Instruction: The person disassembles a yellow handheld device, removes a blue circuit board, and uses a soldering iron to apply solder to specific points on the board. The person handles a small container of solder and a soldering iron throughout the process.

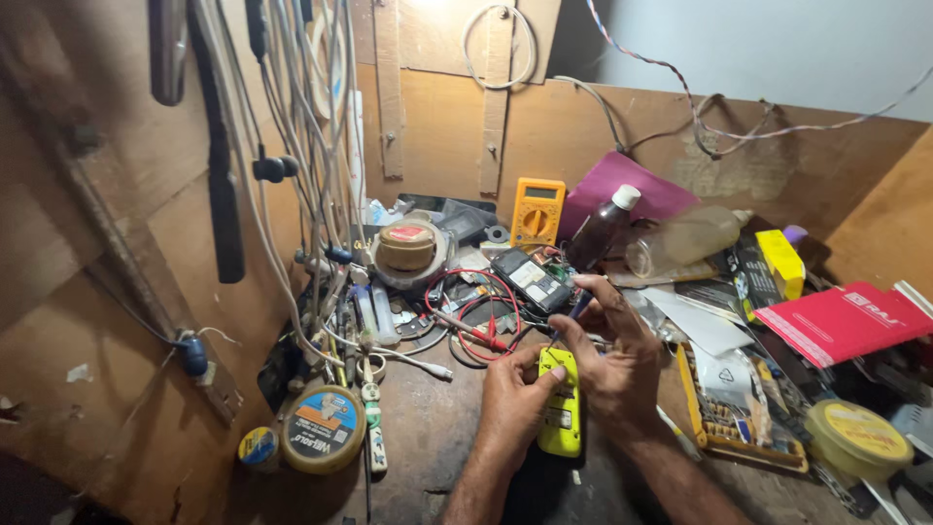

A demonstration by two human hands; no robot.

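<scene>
Two bare forearms, entering from about six o'clock. No sleeves, no gloves, no watch or rings visible. Left hand (513,394) broad-backed, knuckles and short nails showing, sparse hair along the forearm. Right hand (614,362) toward three o'clock of it, veined, likewise bare to the frame's edge.

Warm overhead light, dim corners, wide-angle distortion.
</scene>
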